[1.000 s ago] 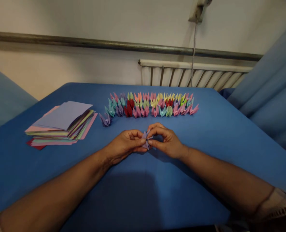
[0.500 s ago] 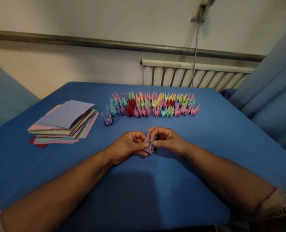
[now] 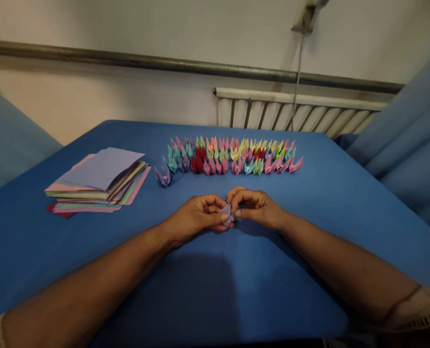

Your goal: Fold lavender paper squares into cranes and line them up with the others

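Pinching a small lilac paper fold point(image 3: 228, 214) from both sides, the fingers point(image 3: 217, 218) are closed tight on it. The left hand point(image 3: 195, 217) grips it with thumb and forefinger. The right hand point(image 3: 256, 208) holds the opposite side, fingertips curled inward. Both hands meet near the middle of the blue worktop point(image 3: 309, 222), low over the surface; cannot tell whether the fold touches it.

Beyond the hands, a single purple crane point(image 3: 163, 177) stands alone, just left of the massed folded paper cranes point(image 3: 232, 157). These are pink, red, green, yellow, teal and purple, packed in close rows across the far half of the worktop.

A stack of coloured paper sheets point(image 3: 98, 181) lies well to the left, fanned loosely, with a lilac sheet on top and pink and red edges showing below.

Behind the worktop a white radiator point(image 3: 298, 113) stands against the wall, and a metal pipe point(image 3: 127, 60) runs across above it. Blue fabric point(image 3: 410, 135) hangs at the right edge.
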Action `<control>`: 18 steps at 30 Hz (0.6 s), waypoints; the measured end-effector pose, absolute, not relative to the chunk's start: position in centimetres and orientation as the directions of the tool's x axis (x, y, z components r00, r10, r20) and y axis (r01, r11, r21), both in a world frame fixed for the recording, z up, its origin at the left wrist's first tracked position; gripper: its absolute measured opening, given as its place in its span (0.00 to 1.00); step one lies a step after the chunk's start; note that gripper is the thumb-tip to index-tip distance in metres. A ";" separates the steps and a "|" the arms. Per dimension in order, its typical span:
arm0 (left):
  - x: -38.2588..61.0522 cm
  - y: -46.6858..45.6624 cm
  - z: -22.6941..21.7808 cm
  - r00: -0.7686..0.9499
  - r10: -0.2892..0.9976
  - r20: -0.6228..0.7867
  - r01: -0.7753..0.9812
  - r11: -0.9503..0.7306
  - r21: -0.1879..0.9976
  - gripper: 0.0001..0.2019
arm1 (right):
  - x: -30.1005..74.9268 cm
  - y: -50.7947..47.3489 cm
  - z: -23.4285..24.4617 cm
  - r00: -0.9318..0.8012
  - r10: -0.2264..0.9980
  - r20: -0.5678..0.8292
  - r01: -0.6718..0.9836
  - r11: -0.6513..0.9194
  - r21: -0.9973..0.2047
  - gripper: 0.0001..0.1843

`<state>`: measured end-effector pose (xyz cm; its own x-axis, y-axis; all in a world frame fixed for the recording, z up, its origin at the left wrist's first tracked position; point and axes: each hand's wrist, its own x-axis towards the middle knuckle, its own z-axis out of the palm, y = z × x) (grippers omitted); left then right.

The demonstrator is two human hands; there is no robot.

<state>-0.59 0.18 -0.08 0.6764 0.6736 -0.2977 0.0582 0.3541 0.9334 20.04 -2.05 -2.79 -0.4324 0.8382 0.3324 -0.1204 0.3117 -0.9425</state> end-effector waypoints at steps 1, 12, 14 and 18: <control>-0.6 0.2 -0.1 0.677 0.673 -0.299 0.074 0.342 0.937 0.14 | 20.1 -2.1 -2.7 -0.432 0.837 0.335 -0.110 0.320 -0.941 0.08; -0.3 0.0 -0.3 0.677 0.665 -0.315 0.202 0.243 0.949 0.09 | 20.0 -2.5 -2.2 -0.484 0.788 0.380 -0.008 0.430 -0.903 0.07; -0.3 0.1 -0.4 0.661 0.686 -0.304 0.183 0.246 0.952 0.09 | 20.0 -2.6 -2.1 -0.473 0.781 0.408 0.007 0.466 -0.885 0.06; -0.3 0.2 -0.4 0.611 0.735 -0.294 0.142 0.264 0.954 0.09 | 19.6 -2.7 -2.0 -0.355 0.816 0.457 0.038 0.501 -0.865 0.03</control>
<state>-0.30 0.18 -0.36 0.6115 0.7346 -0.2939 0.1418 0.2637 0.9541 19.57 -2.74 -2.03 -0.3554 0.8157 0.4565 0.0380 0.5006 -0.8648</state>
